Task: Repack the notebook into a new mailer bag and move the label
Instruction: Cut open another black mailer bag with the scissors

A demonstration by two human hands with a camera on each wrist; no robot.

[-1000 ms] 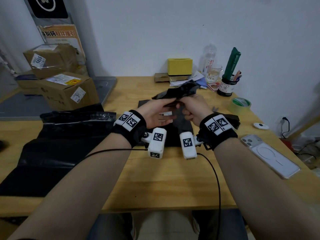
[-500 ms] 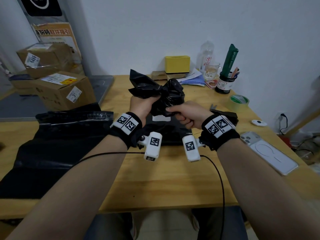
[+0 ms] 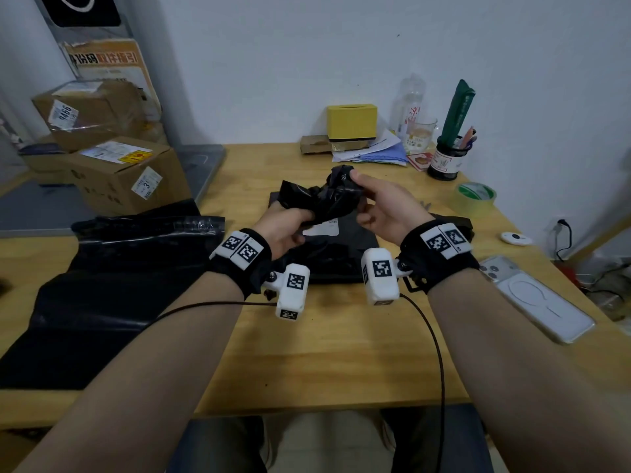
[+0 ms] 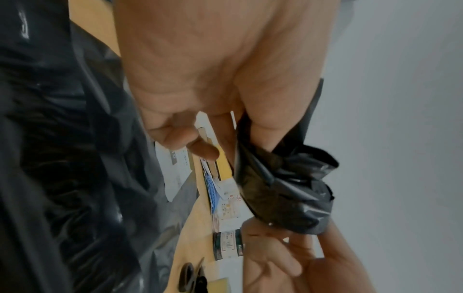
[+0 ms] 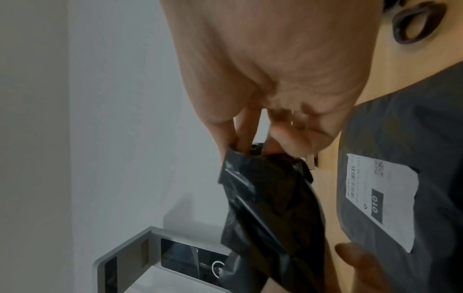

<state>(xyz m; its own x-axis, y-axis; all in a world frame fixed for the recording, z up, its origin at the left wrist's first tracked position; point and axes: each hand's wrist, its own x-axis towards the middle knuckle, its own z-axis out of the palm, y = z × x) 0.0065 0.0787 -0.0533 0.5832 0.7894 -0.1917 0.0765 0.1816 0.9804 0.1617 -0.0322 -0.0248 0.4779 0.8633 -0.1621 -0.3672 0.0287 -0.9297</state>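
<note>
Crumpled black bag (image 3: 322, 199) held above the table (image 3: 341, 353) at 12 o'clock, gripped by left hand (image 3: 285, 227) and pinched by right hand (image 3: 386, 208). Beneath it, labelled mailer (image 3: 341, 247) lying flat, label (image 5: 380, 196) on top.

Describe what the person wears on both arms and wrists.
Bare forearms, no sleeves. Each wrist has a black wristband carrying white blocks with black square-pattern markers, plus a boxy white wrist camera with the same markers. A thin dark cable trails from each camera.
</note>
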